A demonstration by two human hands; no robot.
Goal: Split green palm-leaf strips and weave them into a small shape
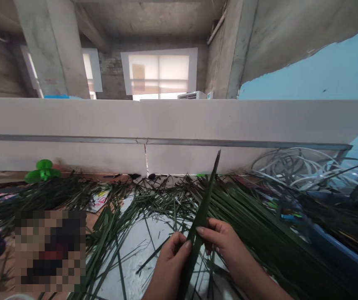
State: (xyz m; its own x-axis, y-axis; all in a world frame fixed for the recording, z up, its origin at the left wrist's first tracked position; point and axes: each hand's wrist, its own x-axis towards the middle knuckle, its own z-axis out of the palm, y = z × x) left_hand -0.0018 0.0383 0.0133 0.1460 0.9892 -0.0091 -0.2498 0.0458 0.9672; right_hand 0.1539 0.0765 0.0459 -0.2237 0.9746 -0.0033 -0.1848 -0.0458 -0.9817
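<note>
A long, dark green palm leaf strip (204,204) stands tilted in front of me, its pointed tip up and to the right. My left hand (173,258) is closed on its left edge, thumb on the near face. Just above and to the right, my right hand (221,239) pinches the same strip between thumb and fingers. The strip's lower end runs down past my left hand and out of the picture. Beneath both hands lies a white work surface (144,266) strewn with thin green leaf scraps.
Long green leaves (260,233) are heaped at the right, beside a blue basin (338,246). Coiled pale strapping (301,166) lies behind them. Leaf trimmings (163,196) line the white partition (179,158). A green fan-shaped object (44,171) stands at left, above a blurred-out patch.
</note>
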